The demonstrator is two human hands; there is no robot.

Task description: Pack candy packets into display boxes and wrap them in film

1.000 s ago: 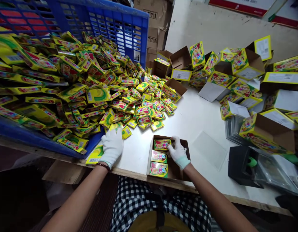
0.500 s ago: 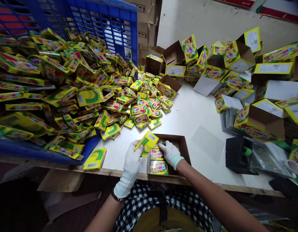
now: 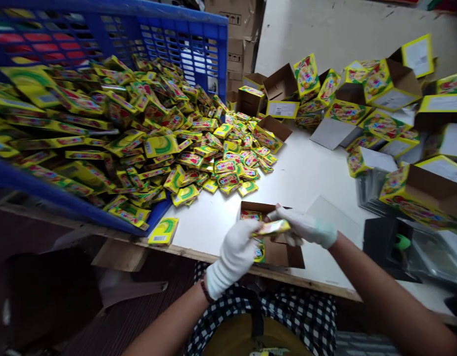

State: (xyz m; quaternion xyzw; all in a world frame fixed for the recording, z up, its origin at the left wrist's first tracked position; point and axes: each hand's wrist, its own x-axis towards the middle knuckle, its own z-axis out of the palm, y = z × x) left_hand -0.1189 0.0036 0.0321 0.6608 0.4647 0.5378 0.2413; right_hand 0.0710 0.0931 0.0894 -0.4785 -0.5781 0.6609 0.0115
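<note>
Both my hands wear white gloves and meet over an open brown carton (image 3: pixel 284 254) at the table's near edge. My left hand (image 3: pixel 236 252) and my right hand (image 3: pixel 306 228) each pinch an end of one small yellow packet (image 3: pixel 272 228), held almost flat above the carton. Packets lie inside the carton; one (image 3: pixel 251 215) shows at its far left corner, and my left hand hides most of the others. A big heap of the same yellow packets (image 3: pixel 199 148) spills from a tipped blue crate (image 3: pixel 184 44) onto the table.
One stray packet (image 3: pixel 163 231) lies at the table edge left of my hands. Printed yellow cartons (image 3: pixel 384 118), open and folded, pile up at the right. A black box (image 3: pixel 389 247) with a green part sits right of the carton. Brown cardboard boxes (image 3: pixel 239 29) stand behind the crate.
My left hand took a packet from the heap and brought it over the carton. My right hand left the packets in the carton and now grips the packet's other end.
</note>
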